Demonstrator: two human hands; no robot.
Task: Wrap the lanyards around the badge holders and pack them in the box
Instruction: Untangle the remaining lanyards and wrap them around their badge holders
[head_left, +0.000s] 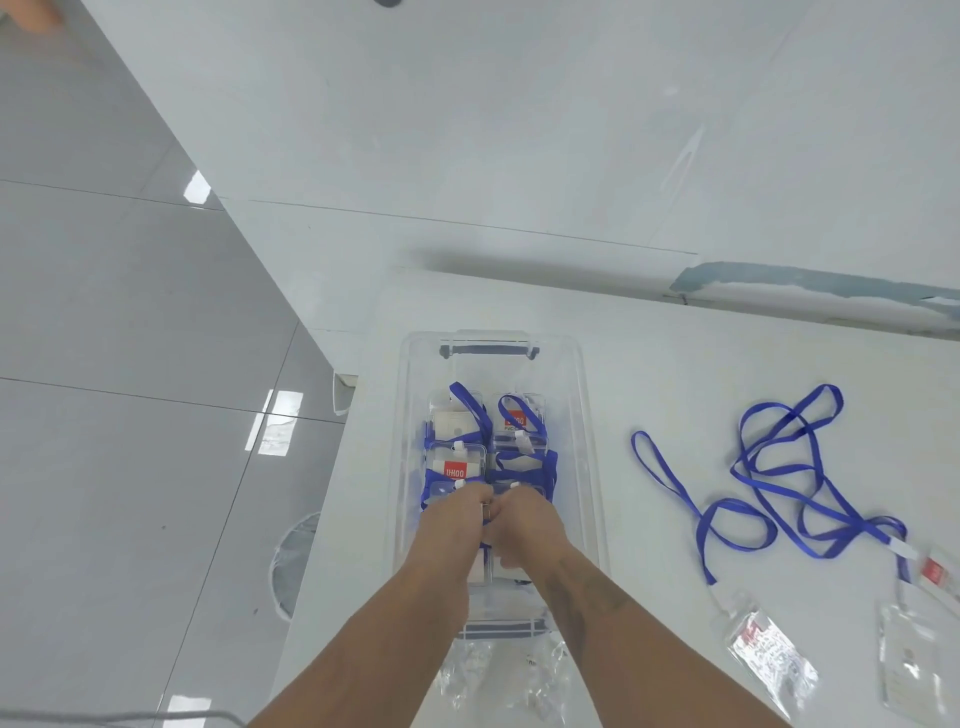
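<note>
both hands, left hand (457, 512) and right hand (524, 519), curl together over a wrapped badge holder (456, 470) inside the clear plastic box (589, 447); what they pinch is hidden. loose blue lanyards (779, 478) lie on the white table (675, 364) to the right.

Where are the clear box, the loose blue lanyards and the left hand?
clear box (586, 415): head view, right wall.
loose blue lanyards (769, 478): head view, tangled straps.
left hand (457, 512): head view, back of hand.
</note>
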